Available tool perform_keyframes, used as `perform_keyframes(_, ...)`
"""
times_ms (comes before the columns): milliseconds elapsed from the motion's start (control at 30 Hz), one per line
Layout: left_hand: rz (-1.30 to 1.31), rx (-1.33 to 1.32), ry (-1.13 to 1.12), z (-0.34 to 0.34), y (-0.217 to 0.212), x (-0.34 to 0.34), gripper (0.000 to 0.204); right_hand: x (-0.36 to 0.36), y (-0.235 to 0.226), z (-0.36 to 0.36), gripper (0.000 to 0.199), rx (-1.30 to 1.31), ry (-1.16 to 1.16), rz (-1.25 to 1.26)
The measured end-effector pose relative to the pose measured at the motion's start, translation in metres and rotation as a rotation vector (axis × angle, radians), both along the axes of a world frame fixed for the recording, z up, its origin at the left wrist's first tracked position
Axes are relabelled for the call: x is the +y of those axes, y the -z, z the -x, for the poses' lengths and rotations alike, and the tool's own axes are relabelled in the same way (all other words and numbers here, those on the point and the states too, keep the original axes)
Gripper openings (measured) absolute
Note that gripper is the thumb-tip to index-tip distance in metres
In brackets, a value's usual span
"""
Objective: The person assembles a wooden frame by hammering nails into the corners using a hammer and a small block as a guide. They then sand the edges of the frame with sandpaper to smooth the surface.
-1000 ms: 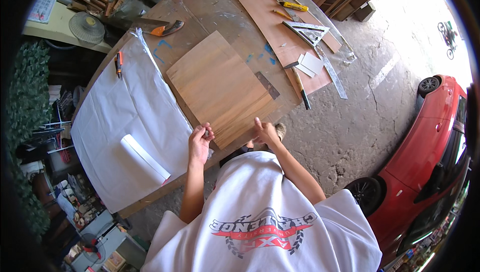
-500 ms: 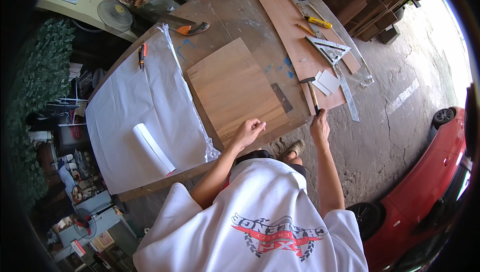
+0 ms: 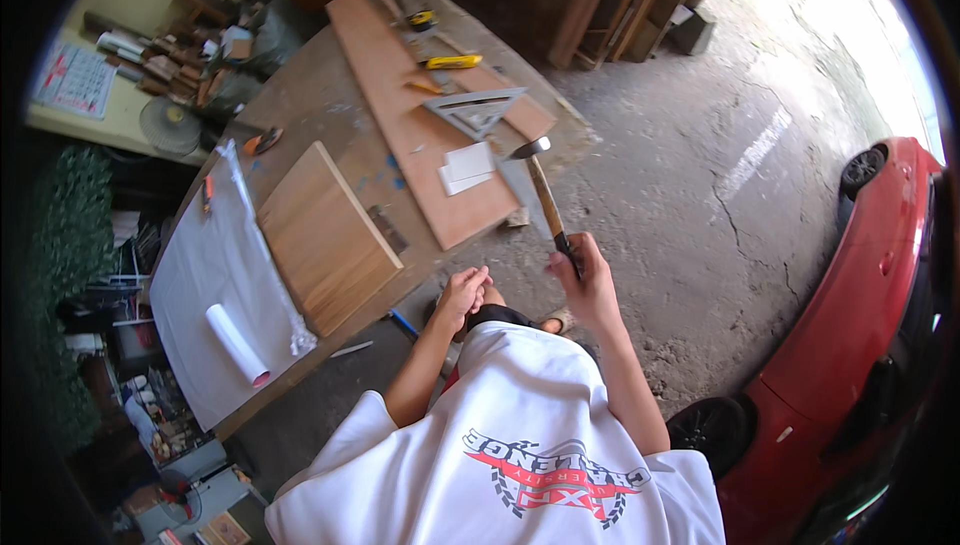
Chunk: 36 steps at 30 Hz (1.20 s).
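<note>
My right hand [image 3: 586, 280] is wrapped round the dark grip of a hammer [image 3: 543, 193], held up over the floor just off the table's edge. Its metal head points up and away from me. Close to the near table edge, my left hand [image 3: 464, 295] is closed with fingers pressed together; whatever they may hold is too small to make out. Left of centre on the table lies a square wooden board [image 3: 325, 240]. A long reddish plank [image 3: 400, 105] runs along the far side, carrying two white tiles [image 3: 466, 168] and a triangular speed square [image 3: 476, 111].
A yellow utility knife [image 3: 455, 63] and a tape measure [image 3: 422, 21] lie beyond the square. White sheeting [image 3: 205, 280] with a white roll [image 3: 238, 345] covers the table's left part; an orange-handled saw [image 3: 264, 141] is behind it. A red car [image 3: 840, 345] stands at right.
The hammer has come up off the plank in my right hand. The view has swung right, so the table sits further left. My left hand stays closed, now off the board.
</note>
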State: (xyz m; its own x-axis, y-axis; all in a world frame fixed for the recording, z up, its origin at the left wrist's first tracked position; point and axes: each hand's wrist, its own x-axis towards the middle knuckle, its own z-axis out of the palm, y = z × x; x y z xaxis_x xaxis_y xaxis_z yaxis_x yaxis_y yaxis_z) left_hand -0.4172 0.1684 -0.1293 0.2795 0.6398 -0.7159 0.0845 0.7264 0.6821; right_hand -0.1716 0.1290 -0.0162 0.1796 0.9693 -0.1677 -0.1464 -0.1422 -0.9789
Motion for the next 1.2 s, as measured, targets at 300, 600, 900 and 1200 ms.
perform_keyframes(300,-0.04,-0.009,0.467,-0.229,0.005,-0.002,0.035,-0.027,0.04,-0.205,0.032,0.308,0.253,0.419)
perform_keyframes(600,0.136,-0.148,0.384,-0.418,0.044,0.123,0.035,0.048,0.044,-0.377,0.016,-0.055,0.368,0.329)
perform_keyframes(900,-0.017,-0.11,0.054,-0.473,0.019,0.305,0.033,0.226,0.095,-0.489,0.034,0.305,0.213,0.688)
perform_keyframes(1200,0.036,-0.063,-0.454,-0.425,0.046,0.467,0.035,0.518,0.115,-0.482,0.017,-0.07,-0.164,0.226)
